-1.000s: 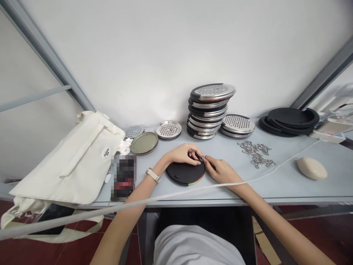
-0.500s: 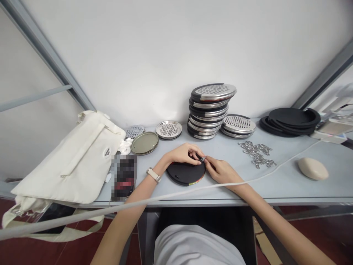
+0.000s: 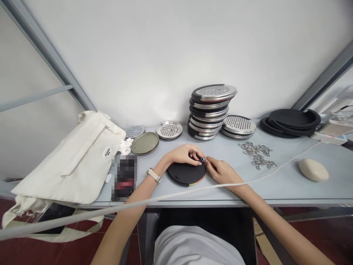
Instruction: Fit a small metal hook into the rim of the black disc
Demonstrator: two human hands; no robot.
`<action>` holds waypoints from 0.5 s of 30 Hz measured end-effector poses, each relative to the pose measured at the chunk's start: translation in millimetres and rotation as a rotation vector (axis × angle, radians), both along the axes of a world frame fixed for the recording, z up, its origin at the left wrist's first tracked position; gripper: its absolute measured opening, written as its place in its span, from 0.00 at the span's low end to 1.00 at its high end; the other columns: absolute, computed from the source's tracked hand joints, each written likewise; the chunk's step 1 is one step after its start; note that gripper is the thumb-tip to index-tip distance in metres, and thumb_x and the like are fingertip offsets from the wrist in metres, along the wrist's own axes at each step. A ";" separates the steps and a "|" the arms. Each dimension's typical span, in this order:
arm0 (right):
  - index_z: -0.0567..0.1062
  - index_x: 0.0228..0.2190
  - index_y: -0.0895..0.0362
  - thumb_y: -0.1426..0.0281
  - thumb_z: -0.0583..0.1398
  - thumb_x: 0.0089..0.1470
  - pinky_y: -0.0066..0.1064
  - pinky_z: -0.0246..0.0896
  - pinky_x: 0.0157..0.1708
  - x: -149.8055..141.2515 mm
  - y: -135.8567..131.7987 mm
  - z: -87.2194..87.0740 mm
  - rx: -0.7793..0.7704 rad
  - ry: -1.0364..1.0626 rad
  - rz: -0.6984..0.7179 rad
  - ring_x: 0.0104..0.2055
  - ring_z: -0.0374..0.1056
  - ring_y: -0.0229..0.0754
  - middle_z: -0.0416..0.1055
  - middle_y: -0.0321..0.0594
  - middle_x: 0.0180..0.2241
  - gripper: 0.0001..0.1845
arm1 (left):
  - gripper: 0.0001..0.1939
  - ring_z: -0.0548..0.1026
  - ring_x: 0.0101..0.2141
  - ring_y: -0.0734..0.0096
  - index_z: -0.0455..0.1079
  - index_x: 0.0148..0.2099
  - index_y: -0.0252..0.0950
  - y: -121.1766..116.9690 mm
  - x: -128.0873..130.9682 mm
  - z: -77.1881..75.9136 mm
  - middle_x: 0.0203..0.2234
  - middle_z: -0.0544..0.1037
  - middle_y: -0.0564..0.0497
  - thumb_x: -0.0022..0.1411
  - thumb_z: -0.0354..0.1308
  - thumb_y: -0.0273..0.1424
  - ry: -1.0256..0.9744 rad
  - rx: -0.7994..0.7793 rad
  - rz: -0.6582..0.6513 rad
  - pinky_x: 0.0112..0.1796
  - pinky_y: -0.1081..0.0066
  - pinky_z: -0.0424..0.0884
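A round black disc [image 3: 185,173] with a coloured rim lies flat on the grey table [image 3: 278,184] in front of me. My left hand [image 3: 183,154] rests curled on its far edge, fingers pinched at the rim. My right hand [image 3: 220,170] meets it from the right, pinching a small metal clip [image 3: 204,159] at the same spot on the disc's edge. A watch sits on my left wrist.
A tall stack of perforated metal discs [image 3: 210,110] stands behind, a lower stack [image 3: 238,126] beside it. Loose metal clips [image 3: 256,154] lie to the right, black rings [image 3: 291,120] far right, a beige oval object [image 3: 313,169], a cream bag [image 3: 74,158] left, and a white cable [image 3: 165,198] across the front.
Almost nothing moved; both hands stay pinched at the disc's far right rim, with only slight finger shifts.
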State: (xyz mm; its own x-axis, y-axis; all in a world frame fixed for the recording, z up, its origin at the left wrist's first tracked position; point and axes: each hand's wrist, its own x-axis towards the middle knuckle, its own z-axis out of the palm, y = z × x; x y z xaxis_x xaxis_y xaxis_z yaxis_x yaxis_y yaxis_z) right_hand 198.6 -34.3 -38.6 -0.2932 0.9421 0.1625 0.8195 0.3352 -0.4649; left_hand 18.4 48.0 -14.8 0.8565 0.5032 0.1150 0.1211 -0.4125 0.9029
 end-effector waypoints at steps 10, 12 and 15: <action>0.65 0.27 0.55 0.64 0.42 0.57 0.26 0.49 0.24 -0.2 -1.2 3.1 -0.004 0.035 0.001 0.21 0.60 0.36 0.67 0.38 0.22 0.17 | 0.18 0.71 0.33 0.76 0.71 0.42 0.29 -0.2 0.2 0.3 0.40 0.72 0.41 0.47 0.61 0.27 0.003 -0.012 0.007 0.36 0.73 0.68; 0.65 0.27 0.55 0.64 0.42 0.56 0.26 0.49 0.24 -0.3 -1.3 3.2 0.001 0.039 -0.004 0.21 0.60 0.36 0.67 0.38 0.22 0.17 | 0.17 0.71 0.33 0.76 0.71 0.42 0.29 -0.4 0.0 1.0 0.40 0.72 0.42 0.47 0.61 0.26 0.014 -0.015 0.011 0.36 0.74 0.68; 0.65 0.26 0.55 0.64 0.42 0.56 0.26 0.48 0.24 0.1 -1.1 3.0 0.014 0.041 -0.003 0.21 0.60 0.36 0.67 0.38 0.21 0.17 | 0.17 0.71 0.33 0.76 0.71 0.42 0.29 -1.0 -0.4 2.1 0.40 0.72 0.42 0.47 0.60 0.26 0.023 -0.002 0.003 0.36 0.74 0.67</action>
State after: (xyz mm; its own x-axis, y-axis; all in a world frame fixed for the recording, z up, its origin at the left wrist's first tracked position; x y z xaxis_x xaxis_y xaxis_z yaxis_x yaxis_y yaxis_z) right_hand 198.7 -35.4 -35.6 -0.2830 0.9407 0.1873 0.8010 0.3392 -0.4934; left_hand 17.9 47.0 -12.7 0.8574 0.5059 0.0945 0.1429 -0.4104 0.9006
